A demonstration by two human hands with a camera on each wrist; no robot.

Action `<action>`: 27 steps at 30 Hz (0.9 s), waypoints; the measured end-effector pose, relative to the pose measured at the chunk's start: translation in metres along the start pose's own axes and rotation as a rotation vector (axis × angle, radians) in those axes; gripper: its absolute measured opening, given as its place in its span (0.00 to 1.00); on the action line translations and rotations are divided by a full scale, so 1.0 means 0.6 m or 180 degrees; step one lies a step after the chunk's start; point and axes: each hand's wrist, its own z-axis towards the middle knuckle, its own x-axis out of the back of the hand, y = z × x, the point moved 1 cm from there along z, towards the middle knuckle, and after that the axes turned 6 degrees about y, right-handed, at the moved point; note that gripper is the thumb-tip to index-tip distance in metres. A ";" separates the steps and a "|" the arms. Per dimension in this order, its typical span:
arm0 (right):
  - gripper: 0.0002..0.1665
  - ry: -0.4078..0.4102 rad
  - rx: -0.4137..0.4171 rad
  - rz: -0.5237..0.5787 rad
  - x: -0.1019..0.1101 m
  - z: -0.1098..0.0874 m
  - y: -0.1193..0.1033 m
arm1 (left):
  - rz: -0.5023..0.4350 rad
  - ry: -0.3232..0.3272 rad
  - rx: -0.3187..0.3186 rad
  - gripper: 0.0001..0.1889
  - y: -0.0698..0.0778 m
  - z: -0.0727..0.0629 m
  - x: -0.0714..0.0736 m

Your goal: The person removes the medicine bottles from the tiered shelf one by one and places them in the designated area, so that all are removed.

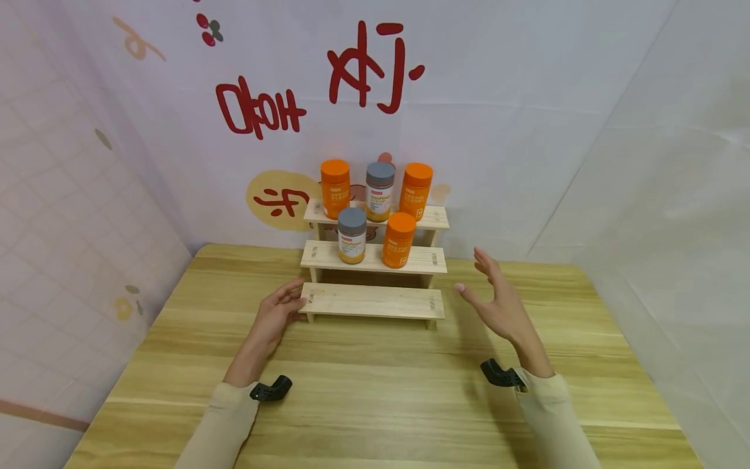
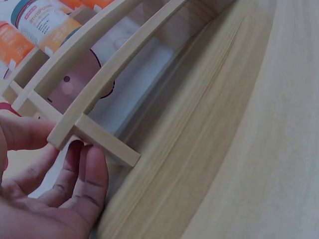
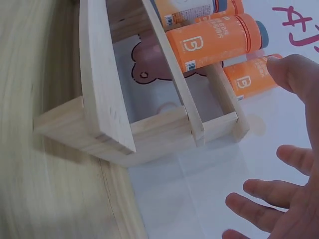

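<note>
A small three-tier wooden shelf (image 1: pixel 375 301) stands on the table near the back wall. My left hand (image 1: pixel 278 314) holds the left end of its lowest step; in the left wrist view the thumb lies at the step's end and the fingers (image 2: pixel 94 172) curl below it. Two orange bottles (image 1: pixel 336 195) and a grey-lidded bottle (image 1: pixel 379 195) stand upright on the top step. On the middle step are another grey-lidded bottle (image 1: pixel 352 241) and an orange bottle (image 1: pixel 398 244). Right of the shelf, my right hand (image 1: pixel 498 306) hovers with fingers spread, holding nothing.
The wood-grain table (image 1: pixel 363 397) extends in front of the shelf and to both sides. Behind it hangs a white wall cloth (image 1: pixel 498 130) with red writing. A light gridded cloth (image 1: pixel 58 195) closes off the left side. Black wrist devices (image 1: pixel 271 389) sit at both sleeves.
</note>
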 end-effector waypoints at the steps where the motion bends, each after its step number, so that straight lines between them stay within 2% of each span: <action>1: 0.48 0.0020 0.0028 0.0061 0.000 0.002 0.000 | -0.0037 -0.0043 -0.0012 0.31 -0.002 0.000 0.001; 5: 0.46 0.0067 0.0085 0.0339 -0.003 0.011 -0.002 | -0.0117 -0.0155 -0.0076 0.32 -0.009 -0.001 0.004; 11: 0.44 0.0049 0.0096 0.0785 -0.003 0.033 -0.015 | -0.0184 -0.0205 -0.0118 0.32 -0.012 -0.002 0.005; 21: 0.44 0.0024 0.0123 0.1042 -0.012 0.070 -0.043 | -0.0256 -0.0215 -0.0112 0.32 -0.011 -0.004 0.009; 27: 0.45 0.0010 0.0120 0.1203 -0.014 0.096 -0.059 | -0.0386 -0.0306 -0.0170 0.33 -0.016 -0.003 0.010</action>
